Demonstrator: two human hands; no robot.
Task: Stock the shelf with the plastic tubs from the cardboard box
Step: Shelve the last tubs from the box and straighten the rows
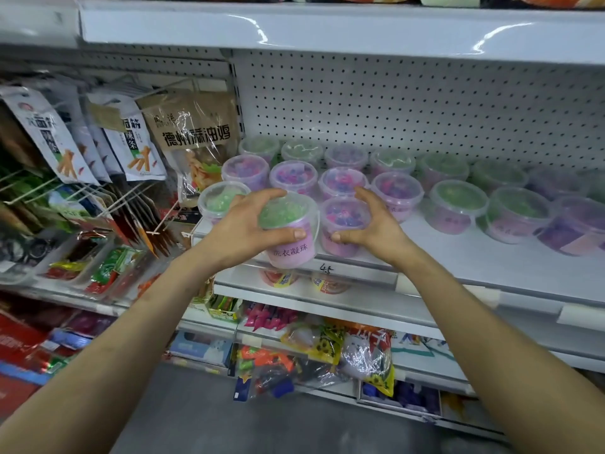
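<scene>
My left hand [252, 224] grips a clear plastic tub with green beads and a pink label [291, 237], tilted at the front edge of the white shelf [458, 257]. My right hand [366, 224] holds the neighbouring tub of pink and blue beads [343, 221], thumb on its front wall and fingers curled over its far side. Several more tubs stand in rows behind and to the right, such as a green-bead tub [458, 208]. The cardboard box is out of view.
A white pegboard back wall [409, 103] rises behind the tubs and an upper shelf [327, 31] hangs above. Hanging snack bags [193, 139] crowd the left side on wire hooks. Lower shelves [327, 309] carry packets and toys. Grey floor [212, 414] lies below.
</scene>
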